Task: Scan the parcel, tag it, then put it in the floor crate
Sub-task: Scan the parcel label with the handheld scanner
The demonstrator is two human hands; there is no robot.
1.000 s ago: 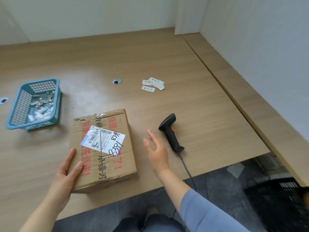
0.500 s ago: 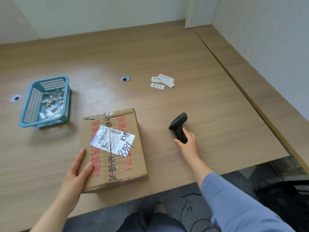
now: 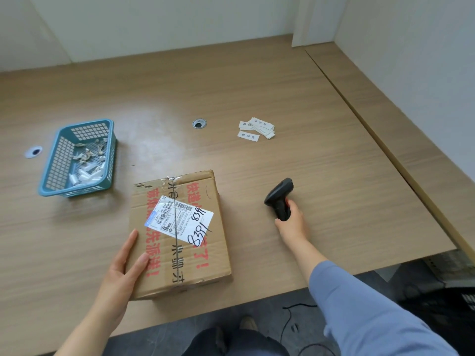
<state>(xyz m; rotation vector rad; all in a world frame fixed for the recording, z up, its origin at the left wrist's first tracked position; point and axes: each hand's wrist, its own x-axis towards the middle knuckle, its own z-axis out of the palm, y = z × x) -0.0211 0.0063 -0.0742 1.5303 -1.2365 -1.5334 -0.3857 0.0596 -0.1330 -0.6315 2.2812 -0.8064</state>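
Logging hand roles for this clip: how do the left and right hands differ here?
The left hand lies open, palm against the cardboard parcel's near-left corner; the right hand is closed around the black scanner's handle. The left forearm looks bare; the right has a blue sleeve. Both work over the wooden table.

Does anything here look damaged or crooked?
Yes. The cardboard parcel is worn: its far edge is torn and its tape ragged. The white shipping label sits askew across the seam.

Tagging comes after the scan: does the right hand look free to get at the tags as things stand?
Probably not at once: the right hand is closed round the scanner. The table between it and the tags is bare.
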